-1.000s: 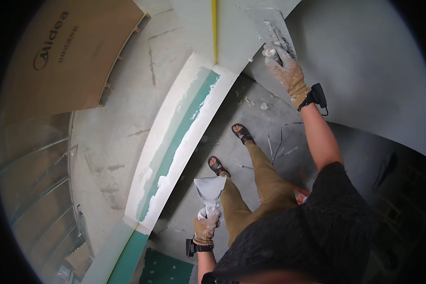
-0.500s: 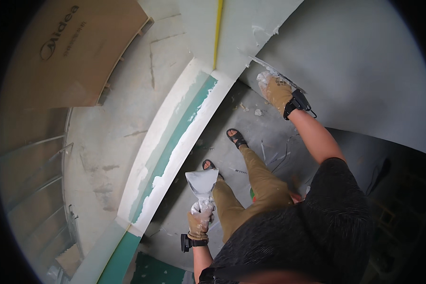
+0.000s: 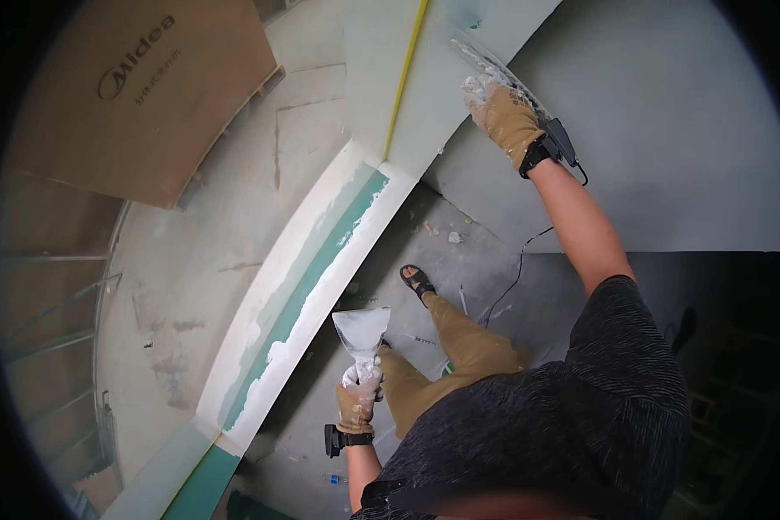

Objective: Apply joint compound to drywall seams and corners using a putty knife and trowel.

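Observation:
My left hand (image 3: pixel 358 392), in a tan work glove smeared with white compound, is closed round the handle of a wide putty knife (image 3: pixel 362 329), its blade turned away from me. My gloved right hand (image 3: pixel 504 108) grips a plastering trowel (image 3: pixel 494 65), seen nearly edge on and blurred; its grip is hidden by the fingers. The trowel is at the upper end of a long board ledge (image 3: pixel 407 186), over its pale surface; I cannot tell whether it touches. White compound (image 3: pixel 273 381) coats part of the ledge beside a bare green strip (image 3: pixel 308 286).
A yellow strip (image 3: pixel 405 82) runs along the ledge's upper part. At the upper left stands a large brown carton (image 3: pixel 139 104). A big grey panel (image 3: pixel 659 130) spans the upper right. A dark cable (image 3: pixel 522 264) and bits of debris (image 3: pixel 455 237) lie on the floor.
My right hand has moved up and slightly left with the trowel, further over the ledge's upper end. My left hand still holds the putty knife, a little further left.

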The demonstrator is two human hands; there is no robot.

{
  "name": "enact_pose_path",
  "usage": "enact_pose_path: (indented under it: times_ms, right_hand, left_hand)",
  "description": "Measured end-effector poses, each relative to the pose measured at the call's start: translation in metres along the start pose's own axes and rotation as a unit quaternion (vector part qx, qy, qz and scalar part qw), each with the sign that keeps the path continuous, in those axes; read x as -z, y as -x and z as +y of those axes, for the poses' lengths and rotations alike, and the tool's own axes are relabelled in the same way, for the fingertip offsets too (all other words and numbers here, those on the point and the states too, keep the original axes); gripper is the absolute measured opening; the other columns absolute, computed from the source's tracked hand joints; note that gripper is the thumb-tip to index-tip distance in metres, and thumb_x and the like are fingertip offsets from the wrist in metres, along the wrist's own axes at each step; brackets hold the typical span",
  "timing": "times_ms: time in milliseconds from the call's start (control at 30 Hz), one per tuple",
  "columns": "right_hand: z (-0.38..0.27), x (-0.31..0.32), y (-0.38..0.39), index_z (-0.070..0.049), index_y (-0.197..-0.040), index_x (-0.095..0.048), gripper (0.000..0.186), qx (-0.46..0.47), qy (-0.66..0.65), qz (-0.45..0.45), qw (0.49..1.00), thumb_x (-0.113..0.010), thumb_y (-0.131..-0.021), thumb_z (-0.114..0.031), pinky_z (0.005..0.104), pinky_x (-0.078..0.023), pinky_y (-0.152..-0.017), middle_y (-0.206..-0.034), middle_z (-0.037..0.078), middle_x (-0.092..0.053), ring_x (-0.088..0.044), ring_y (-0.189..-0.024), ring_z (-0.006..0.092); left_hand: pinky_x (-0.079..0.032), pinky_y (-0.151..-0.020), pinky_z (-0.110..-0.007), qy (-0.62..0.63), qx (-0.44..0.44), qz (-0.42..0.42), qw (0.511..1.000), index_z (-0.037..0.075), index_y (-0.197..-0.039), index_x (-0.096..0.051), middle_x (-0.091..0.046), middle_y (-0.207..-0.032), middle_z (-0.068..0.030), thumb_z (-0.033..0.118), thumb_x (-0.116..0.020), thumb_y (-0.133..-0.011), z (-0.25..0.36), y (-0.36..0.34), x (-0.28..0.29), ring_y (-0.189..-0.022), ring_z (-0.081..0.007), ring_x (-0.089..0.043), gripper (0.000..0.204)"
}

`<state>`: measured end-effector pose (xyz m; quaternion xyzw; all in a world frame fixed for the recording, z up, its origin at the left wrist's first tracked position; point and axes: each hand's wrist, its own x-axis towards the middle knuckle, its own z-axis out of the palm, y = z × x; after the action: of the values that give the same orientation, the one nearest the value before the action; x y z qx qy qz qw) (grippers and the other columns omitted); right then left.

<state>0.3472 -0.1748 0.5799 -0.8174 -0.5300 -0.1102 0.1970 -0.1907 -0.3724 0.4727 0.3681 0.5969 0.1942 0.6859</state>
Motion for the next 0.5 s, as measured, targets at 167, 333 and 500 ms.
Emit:
enact_pose_path:
  times_ms: [167, 333, 500]
  right_hand:
    - [-0.009, 0.062, -0.023, -0.003, -0.135, -0.062, 0.056, 0.048, -0.044, 0.064, 0.996, -0.070, -0.094, -0.041, 0.0444, -0.052, -0.098, -0.125, 0.024, -0.068, -0.065, -0.115, 0.0419]
    - [-0.004, 0.099, -0.009, -0.004, -0.134, -0.064, 0.053, 0.110, 0.007, 0.153, 0.982, -0.072, -0.093, -0.037, 0.0414, -0.054, -0.094, -0.118, 0.023, -0.071, -0.068, -0.107, 0.0379]
    - [0.002, 0.140, 0.033, -0.002, -0.133, -0.064, 0.050, -0.126, -0.159, 0.145, 0.968, -0.071, -0.097, -0.037, 0.0323, -0.056, -0.083, -0.107, 0.017, -0.073, -0.069, -0.088, 0.0210]
  left_hand:
    - [-0.045, -0.051, -0.024, -0.019, -0.009, -0.015, 1.000, 0.002, -0.109, -0.075, -0.070, -0.077, -0.0019, 0.016, -0.073, -0.092, 0.008, -0.002, -0.004, -0.056, -0.0071, -0.057, 0.022]
    - [-0.045, -0.051, -0.024, -0.016, -0.009, -0.030, 0.999, 0.003, -0.107, -0.075, -0.070, -0.077, -0.0013, 0.016, -0.073, -0.092, 0.014, 0.001, -0.005, -0.056, -0.0071, -0.057, 0.020]
    - [-0.043, -0.050, -0.024, -0.041, -0.030, -0.029, 0.998, 0.003, -0.102, -0.075, -0.069, -0.076, -0.0007, 0.018, -0.074, -0.092, 0.015, 0.005, -0.005, -0.055, -0.0065, -0.056, 0.018]
